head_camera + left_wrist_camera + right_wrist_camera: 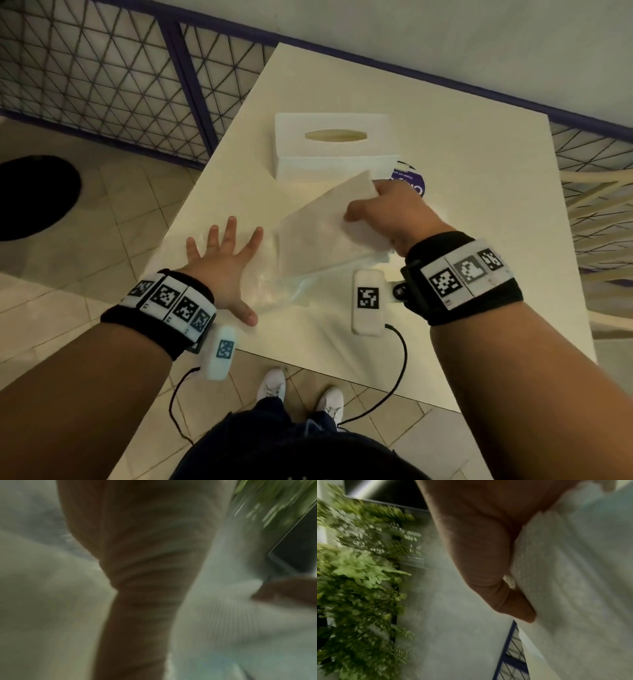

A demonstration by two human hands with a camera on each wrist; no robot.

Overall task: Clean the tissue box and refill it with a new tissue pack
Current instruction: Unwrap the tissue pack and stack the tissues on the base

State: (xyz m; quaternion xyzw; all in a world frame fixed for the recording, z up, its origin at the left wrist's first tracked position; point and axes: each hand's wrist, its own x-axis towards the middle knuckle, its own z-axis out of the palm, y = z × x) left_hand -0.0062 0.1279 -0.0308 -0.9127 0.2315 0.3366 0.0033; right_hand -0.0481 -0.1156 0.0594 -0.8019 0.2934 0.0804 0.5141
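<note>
- On the pale table (462,205) stands the white tissue box (334,147), upright near the far edge, its oval slot facing up.
- Just in front of the box, the stack of tissues (318,236) is tilted up, its near end still in the clear plastic wrapper (274,291).
- At the stack's far right corner, the right hand (387,212) grips it, thumb on top.
- Left of the stack, the left hand (222,260) presses flat on the wrapper, fingers spread.
- Behind the right hand peeks a purple round lid (409,183).

Black wristbands (161,311) with checkered markers, black cables, white shoes (272,383).
</note>
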